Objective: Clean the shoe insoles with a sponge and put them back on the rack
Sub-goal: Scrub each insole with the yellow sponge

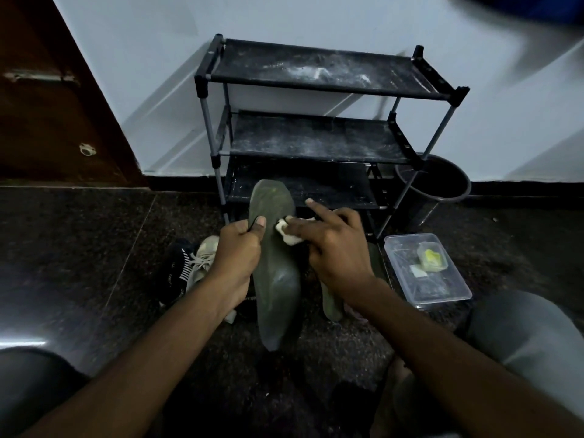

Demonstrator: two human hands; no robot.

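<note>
While the green insole [275, 279] is held tilted in front of the person, toe end up toward the rack [309, 137] and heel end low over the floor, the left hand [240, 252] grips its left edge, thumb laid across the top face. Against the upper half of that face, the right hand [335, 251] presses a pale sponge [286, 233], grasping it with thumb and curled fingers while the forefinger sticks out straight. Whether the heel end touches the floor I cannot tell.

To wipe well, I judge the left hand should brace the insole firmly so it does not bow under the sponge. The strokes should run along its length from toe to heel, overlapping, with the grip shifted once so the patch under the thumb is cleaned too.

A second insole [331, 303] lies on the floor just under the right wrist, apparently waiting its turn. To the left sit a pale sneaker [203, 252] and a dark striped shoe [177, 273]. To the right stands a clear plastic container [442, 295] holding something yellowish. All three rack shelves look dusty, and a dark bin [458, 191] stands beside the rack's right leg.
</note>
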